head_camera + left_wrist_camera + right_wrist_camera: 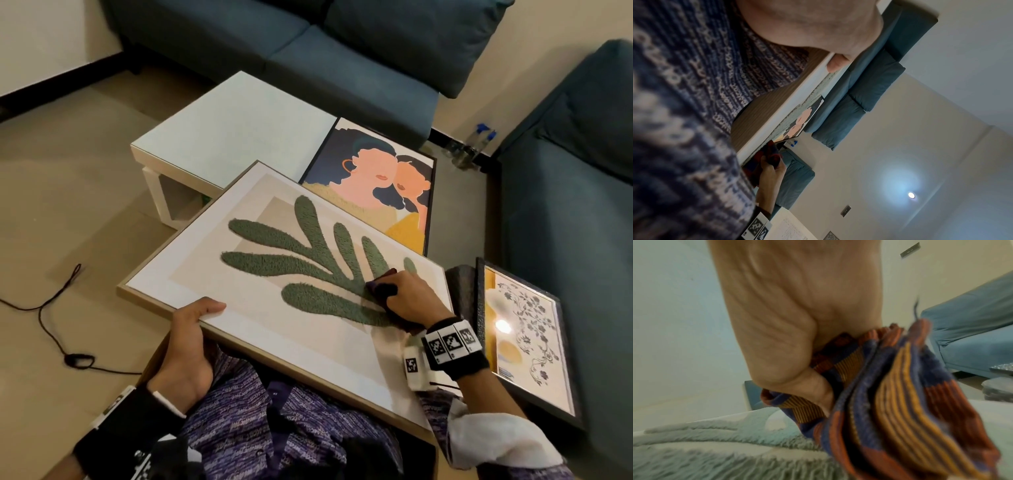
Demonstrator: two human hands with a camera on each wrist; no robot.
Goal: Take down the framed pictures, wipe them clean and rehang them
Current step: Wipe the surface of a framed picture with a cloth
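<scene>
Head view: the leaf picture (274, 270) lies tilted across the person's lap. The left hand (186, 346) clamps its near-left edge, thumb on the face and fingers underneath. The right hand (409, 296) bunches a cloth (382, 286) and presses it on the leaf's stem. This looks like the wiping step; next the cloth probably has to travel over the rest of the face and the frame before rehanging. Beyond it, the faces picture (380, 192) leans by a white table (233, 126). On the right the floral picture (527, 339) lies beside a sofa (565, 205); both likely wait their turn. Spray bottles (479, 144) stand far right, and a cable (51, 308) trails on the floor at left, something to step over on the way back to the wall.

Left wrist view: the thumb (835, 65) hooks over the picture's edge; the far hand holds the cloth (770, 154).

Right wrist view: curled fingers (818, 391) pinch the striped cloth (900, 402) just above the fuzzy green leaf (715, 451); the image is blurred.
</scene>
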